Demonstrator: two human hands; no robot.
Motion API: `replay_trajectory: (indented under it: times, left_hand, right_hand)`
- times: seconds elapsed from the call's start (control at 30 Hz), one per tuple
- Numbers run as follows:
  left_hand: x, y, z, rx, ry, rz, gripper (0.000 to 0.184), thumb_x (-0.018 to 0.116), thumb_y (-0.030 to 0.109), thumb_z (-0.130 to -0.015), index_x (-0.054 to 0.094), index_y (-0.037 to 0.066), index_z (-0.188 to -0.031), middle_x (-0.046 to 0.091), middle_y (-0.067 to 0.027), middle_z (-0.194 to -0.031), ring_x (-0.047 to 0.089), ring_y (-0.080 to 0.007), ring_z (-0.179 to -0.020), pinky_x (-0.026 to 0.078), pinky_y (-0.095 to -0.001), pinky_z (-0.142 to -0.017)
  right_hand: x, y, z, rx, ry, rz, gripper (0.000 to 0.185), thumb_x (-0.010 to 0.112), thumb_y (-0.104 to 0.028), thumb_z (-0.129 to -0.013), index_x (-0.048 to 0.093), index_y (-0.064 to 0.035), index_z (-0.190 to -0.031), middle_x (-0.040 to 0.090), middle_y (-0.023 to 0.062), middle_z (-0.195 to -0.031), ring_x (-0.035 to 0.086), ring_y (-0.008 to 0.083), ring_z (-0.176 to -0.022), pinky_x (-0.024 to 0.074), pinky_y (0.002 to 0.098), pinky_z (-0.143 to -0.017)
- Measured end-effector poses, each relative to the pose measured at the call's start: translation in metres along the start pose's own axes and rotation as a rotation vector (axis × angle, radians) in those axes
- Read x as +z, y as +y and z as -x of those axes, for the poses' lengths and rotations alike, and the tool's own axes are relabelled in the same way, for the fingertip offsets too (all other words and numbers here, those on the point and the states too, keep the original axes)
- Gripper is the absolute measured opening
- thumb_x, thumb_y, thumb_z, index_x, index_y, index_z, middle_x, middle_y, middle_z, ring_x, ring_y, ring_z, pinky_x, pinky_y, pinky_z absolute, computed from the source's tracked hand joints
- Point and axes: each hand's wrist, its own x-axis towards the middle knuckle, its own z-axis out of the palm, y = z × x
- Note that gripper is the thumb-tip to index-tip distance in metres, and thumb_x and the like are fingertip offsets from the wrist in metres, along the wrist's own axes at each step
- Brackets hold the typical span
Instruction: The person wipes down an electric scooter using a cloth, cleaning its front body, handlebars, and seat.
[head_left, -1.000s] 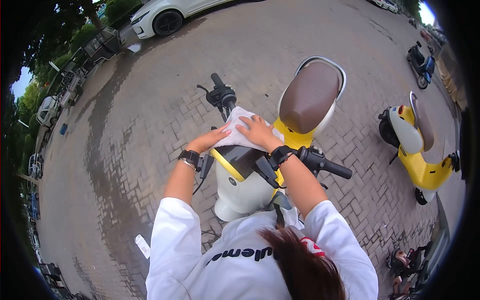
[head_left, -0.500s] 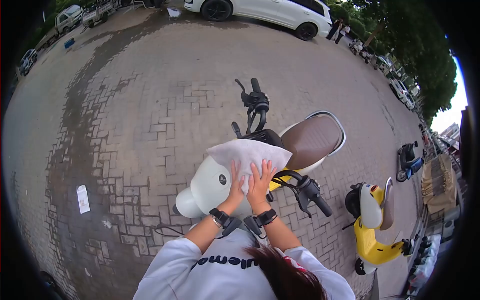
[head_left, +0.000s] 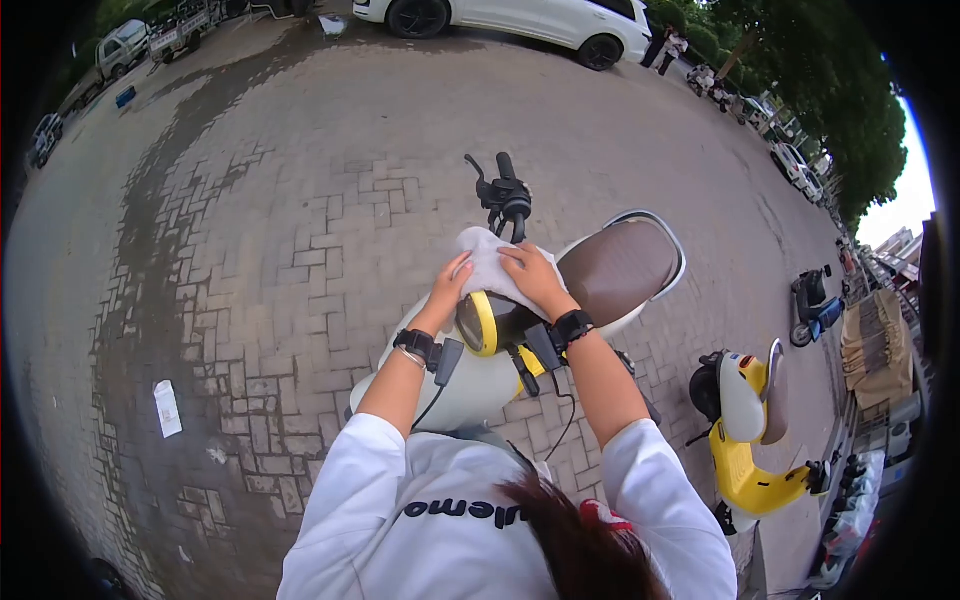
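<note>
Over the scooter (head_left: pixel 478 388), the left hand (head_left: pixel 446 292) and right hand (head_left: pixel 538 282) had half-bent fingers on the cloth (head_left: pixel 486 262); I couldn't tell if they pinched it, and a loose hold could have let it slip

Across the top of the view, a white car (head_left: pixel 525 20) is parked on the paving (head_left: pixel 250 230), with people (head_left: pixel 667 50) seen near its right end. At the right, a second yellow scooter (head_left: pixel 742 475) and, farther off, a blue scooter (head_left: pixel 818 308) are parked. A flat white item (head_left: pixel 168 408) is seen at the left.
</note>
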Motion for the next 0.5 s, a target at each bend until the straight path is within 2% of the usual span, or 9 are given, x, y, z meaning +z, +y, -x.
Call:
replay_trajectory:
  times: [0.07,0.1,0.13,0.2,0.23,0.27,0.3,0.4,0.5]
  left_hand:
    - [0.002,0.002,0.011,-0.124,0.077,0.149,0.050,0.049,0.031,-0.086,0.036,0.011,-0.130,0.030,-0.0159,-0.131,0.031,-0.0258,-0.121,0.031,-0.0343,-0.096]
    - [0.012,0.021,0.023,-0.176,0.134,0.159,0.053,0.048,0.027,-0.086,0.029,0.013,-0.133,0.021,-0.0176,-0.136,0.027,-0.0305,-0.124,0.028,-0.0353,-0.099]
    - [0.016,0.023,0.034,-0.175,0.155,0.167,0.053,0.048,0.027,-0.086,0.029,0.013,-0.133,0.021,-0.0176,-0.136,0.027,-0.0305,-0.124,0.028,-0.0353,-0.099]
    - [0.027,0.023,0.059,0.043,0.141,-0.249,0.056,0.047,0.023,-0.087,0.021,0.013,-0.136,0.010,-0.0202,-0.140,0.017,-0.0363,-0.128,0.024,-0.0376,-0.101]
    - [0.035,0.033,0.076,0.074,0.088,-0.209,0.058,0.046,0.015,-0.085,0.020,0.015,-0.137,0.003,-0.0242,-0.141,0.007,-0.0403,-0.130,0.021,-0.0403,-0.102]
    - [0.045,0.027,0.091,0.074,0.087,-0.140,0.059,0.047,0.012,-0.083,0.021,0.016,-0.137,0.002,-0.0259,-0.140,0.006,-0.0417,-0.129,0.020,-0.0401,-0.102]
    - [0.056,0.020,0.104,0.078,0.085,-0.072,0.061,0.047,0.009,-0.081,0.022,0.016,-0.136,0.001,-0.0275,-0.140,0.004,-0.0431,-0.129,0.020,-0.0399,-0.103]
    - [0.072,0.021,0.121,0.236,0.108,-0.325,0.062,0.049,0.008,-0.078,0.026,0.015,-0.135,0.002,-0.0280,-0.139,0.003,-0.0467,-0.128,0.019,-0.0468,-0.101]
    - [0.074,0.029,0.118,0.288,0.116,-0.502,0.059,0.052,0.013,-0.078,0.032,0.020,-0.133,0.007,-0.0250,-0.140,0.005,-0.0537,-0.124,0.016,-0.0656,-0.092]
  right_hand:
    - [-0.004,-0.007,0.003,-0.010,0.014,0.056,0.029,0.047,-0.029,-0.083,0.061,-0.0142,-0.104,0.050,0.0169,-0.114,0.050,0.0331,-0.102,0.0396,0.0349,-0.087]
    - [-0.005,-0.012,0.009,-0.021,0.005,0.110,0.031,0.046,-0.030,-0.084,0.058,-0.0159,-0.109,0.048,0.0180,-0.117,0.046,0.0345,-0.109,0.0369,0.0419,-0.089]
    - [-0.007,-0.022,0.019,-0.035,-0.012,0.114,0.031,0.046,-0.030,-0.084,0.058,-0.0159,-0.109,0.048,0.0180,-0.117,0.046,0.0345,-0.109,0.0369,0.0419,-0.089]
    - [-0.005,-0.038,0.048,-0.173,0.092,0.340,0.034,0.045,-0.027,-0.084,0.054,-0.0163,-0.114,0.043,0.0170,-0.124,0.034,0.0366,-0.119,0.0265,0.0515,-0.095]
    - [0.003,-0.041,0.063,-0.242,0.127,0.341,0.035,0.045,-0.025,-0.083,0.053,-0.0155,-0.115,0.041,0.0169,-0.125,0.030,0.0377,-0.121,0.0197,0.0548,-0.096]
    - [0.011,-0.042,0.078,-0.318,0.159,0.343,0.037,0.046,-0.023,-0.081,0.052,-0.0147,-0.116,0.038,0.0168,-0.127,0.026,0.0388,-0.124,0.0128,0.0581,-0.098]
    - [0.021,-0.038,0.093,-0.322,0.204,0.293,0.037,0.045,-0.019,-0.081,0.051,-0.0098,-0.117,0.036,0.0178,-0.129,0.023,0.0381,-0.125,0.0090,0.0571,-0.099]
    - [0.041,-0.010,0.123,-0.333,0.299,0.219,0.040,0.040,-0.008,-0.079,0.047,-0.0009,-0.118,0.030,0.0194,-0.133,0.017,0.0370,-0.128,0.0027,0.0547,-0.102]
    - [0.017,-0.012,0.104,-0.349,0.190,0.245,0.040,0.040,-0.007,-0.079,0.046,-0.0016,-0.118,0.031,0.0187,-0.133,0.019,0.0357,-0.128,0.0057,0.0533,-0.102]
